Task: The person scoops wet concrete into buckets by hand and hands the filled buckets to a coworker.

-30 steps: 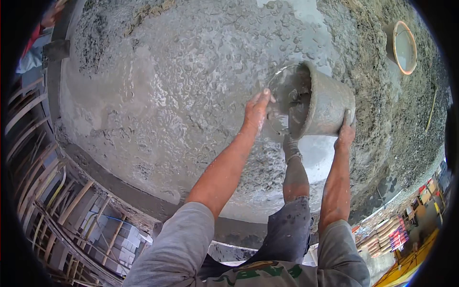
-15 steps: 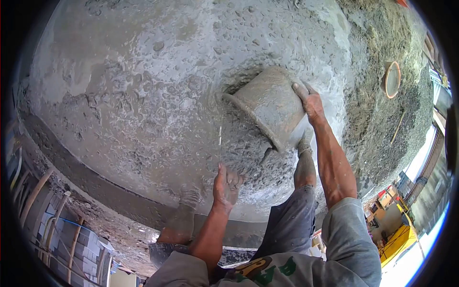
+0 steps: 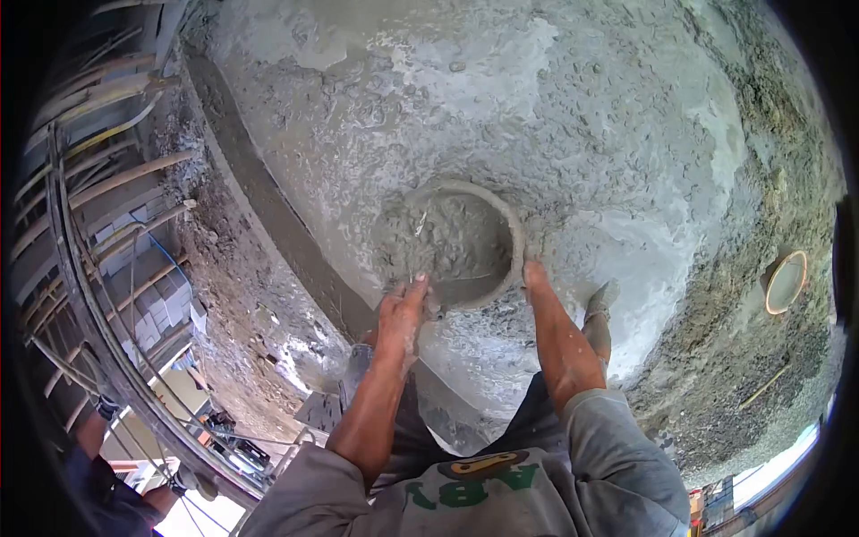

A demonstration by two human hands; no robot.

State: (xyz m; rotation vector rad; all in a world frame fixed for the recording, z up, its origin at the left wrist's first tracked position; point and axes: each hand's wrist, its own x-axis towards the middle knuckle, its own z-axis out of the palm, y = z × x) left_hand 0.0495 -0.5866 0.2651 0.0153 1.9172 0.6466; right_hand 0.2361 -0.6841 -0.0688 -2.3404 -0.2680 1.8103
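Note:
A mud-coated bucket (image 3: pixel 516 234) sits in wet grey concrete, its round mouth turned up toward me. Wet concrete (image 3: pixel 461 234) lies inside it, up against the left part of the mouth. My left hand (image 3: pixel 404 304) is closed at the near left edge of the rim, with the finger ends partly hidden. On the right, my right hand (image 3: pixel 535 277) grips the outside of the bucket by its rim; most of those fingers are out of sight behind it. A thin pale strand shows just above my left thumb, too fine to make out.
Wet concrete (image 3: pixel 617 134) spreads all around. A dark ledge (image 3: pixel 268 197) runs along the left, with wooden poles (image 3: pixel 116 94) beyond it. An orange-rimmed pan (image 3: pixel 787 282) and a stick (image 3: pixel 765 387) lie at right. Another person's sleeve (image 3: pixel 98 492) shows lower left.
The bucket was tipped over with its mouth toward the lower left; now the mouth faces up. My left hand has come from apart to its rim. The view has turned left.

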